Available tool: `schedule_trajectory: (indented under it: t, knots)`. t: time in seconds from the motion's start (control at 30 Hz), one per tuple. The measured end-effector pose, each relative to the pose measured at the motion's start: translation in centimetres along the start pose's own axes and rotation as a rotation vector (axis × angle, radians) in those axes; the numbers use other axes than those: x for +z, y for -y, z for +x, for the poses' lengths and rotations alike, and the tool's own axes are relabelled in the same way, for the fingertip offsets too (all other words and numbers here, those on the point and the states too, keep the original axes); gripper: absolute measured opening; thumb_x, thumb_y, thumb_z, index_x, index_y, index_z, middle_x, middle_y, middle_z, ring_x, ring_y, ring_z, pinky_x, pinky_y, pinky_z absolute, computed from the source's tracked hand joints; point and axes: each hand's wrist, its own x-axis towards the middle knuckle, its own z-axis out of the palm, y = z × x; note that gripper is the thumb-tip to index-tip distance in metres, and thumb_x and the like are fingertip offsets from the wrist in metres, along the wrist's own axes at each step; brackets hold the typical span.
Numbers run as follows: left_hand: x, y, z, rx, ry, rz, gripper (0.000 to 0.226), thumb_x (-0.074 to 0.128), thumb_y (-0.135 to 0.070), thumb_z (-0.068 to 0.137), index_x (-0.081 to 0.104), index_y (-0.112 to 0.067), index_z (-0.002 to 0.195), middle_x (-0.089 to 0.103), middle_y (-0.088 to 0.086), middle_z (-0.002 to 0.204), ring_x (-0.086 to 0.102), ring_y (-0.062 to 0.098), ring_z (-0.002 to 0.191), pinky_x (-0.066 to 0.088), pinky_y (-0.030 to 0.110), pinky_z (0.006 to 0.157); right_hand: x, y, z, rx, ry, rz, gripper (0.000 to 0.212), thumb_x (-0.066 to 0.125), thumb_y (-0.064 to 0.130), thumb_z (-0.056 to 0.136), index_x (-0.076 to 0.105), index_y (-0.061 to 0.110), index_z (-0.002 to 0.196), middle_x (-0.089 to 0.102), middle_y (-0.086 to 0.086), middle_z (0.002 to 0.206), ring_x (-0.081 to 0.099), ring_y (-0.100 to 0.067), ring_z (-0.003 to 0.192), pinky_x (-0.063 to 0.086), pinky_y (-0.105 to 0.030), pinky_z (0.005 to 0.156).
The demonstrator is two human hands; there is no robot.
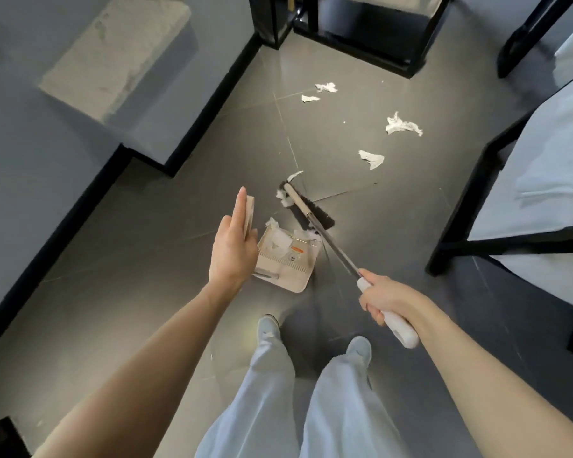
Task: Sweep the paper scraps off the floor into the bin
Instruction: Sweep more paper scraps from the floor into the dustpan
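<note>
On the grey tiled floor (166,269), just ahead of the person's feet, a beige dustpan (291,269) is set with its mouth turned towards the broom. White paper scraps (280,241) and a small orange-marked label are seen lying in its ribbed, shallow tray. The flat beige dustpan handle (249,211) is raised above the tray. The left hand (234,249) is laid against it with fingers straight and held together; whether the thumb is wrapped round the far side cannot be told. The broom (329,241) is slanted from the lower right down to the floor. Its white plastic grip is clasped firmly in the curled fingers of the right hand (382,297), and a thin metal shaft and a beige neck are joined to the black bristles (315,211). The bristles are placed just beyond the dustpan's mouth, with crumpled bits (282,196) caught at their far end. Further out, well apart from both hands, loose torn pieces (371,159) are scattered across the tiles, thin, creased and ragged-edged. A bed (543,160) covered in white sheets on a black frame is seen at the right.
</note>
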Motion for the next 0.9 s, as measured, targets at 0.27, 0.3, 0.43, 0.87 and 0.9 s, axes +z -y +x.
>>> schedule_trajectory:
  t: [0.27, 0.3, 0.43, 0.87, 0.9]
  knots:
    - [-2.5, 2.1, 1.6, 0.036, 0.059, -0.037, 0.071, 0.046, -0.008, 0.096, 0.010, -0.037, 0.151, 0.045, 0.008, 0.099, 0.046, 0.023, 0.083, 0.038, 0.032, 0.077, 2.3, 0.7, -6.8, 0.037, 0.100, 0.438, 0.076, 0.046, -0.009, 0.088, 0.033, 0.037, 0.147, 0.037, 0.000, 0.047, 0.028, -0.008, 0.037, 0.027, -0.016, 0.031]
    - [-3.0, 2.5, 1.5, 0.029, 0.057, -0.042, 0.072, 0.046, -0.008, 0.096, 0.010, -0.037, 0.151, 0.045, 0.008, 0.099, 0.046, 0.023, 0.083, 0.039, 0.033, 0.077, 2.7, 0.8, -7.4, 0.024, 0.083, 0.430, 0.077, 0.046, -0.009, 0.087, 0.032, 0.037, 0.148, 0.037, -0.001, 0.048, 0.029, -0.008, 0.038, 0.027, -0.016, 0.031]
    - [-4.9, 4.0, 0.9, -0.014, 0.056, -0.063, 0.072, 0.047, -0.009, 0.097, 0.008, -0.037, 0.151, 0.046, 0.010, 0.101, 0.046, 0.023, 0.085, 0.037, 0.033, 0.078, 3.7, 2.4, -9.2, -0.029, 0.026, 0.460, 0.077, 0.046, -0.009, 0.087, 0.033, 0.038, 0.147, 0.040, -0.002, 0.051, 0.029, -0.009, 0.038, 0.028, -0.016, 0.032]
    - [-10.5, 9.2, 2.7, -0.118, -0.052, -0.034, 0.071, 0.047, -0.009, 0.097, 0.009, -0.035, 0.151, 0.049, 0.012, 0.105, 0.047, 0.023, 0.090, 0.036, 0.032, 0.079, 5.8, 15.8, 1.0, -0.197, -0.173, -0.214, 0.079, 0.043, 0.001, 0.083, 0.021, 0.032, 0.152, 0.061, -0.013, 0.071, 0.053, -0.022, 0.048, 0.047, -0.026, 0.051]
    - [-10.7, 9.5, 3.1, -0.121, -0.057, -0.029, 0.071, 0.046, -0.009, 0.097, 0.008, -0.036, 0.151, 0.048, 0.011, 0.104, 0.048, 0.023, 0.090, 0.036, 0.031, 0.077, 6.0, 16.4, 1.5, -0.201, -0.164, -0.261, 0.080, 0.042, 0.001, 0.084, 0.017, 0.031, 0.154, 0.062, -0.012, 0.072, 0.053, -0.021, 0.049, 0.045, -0.024, 0.049]
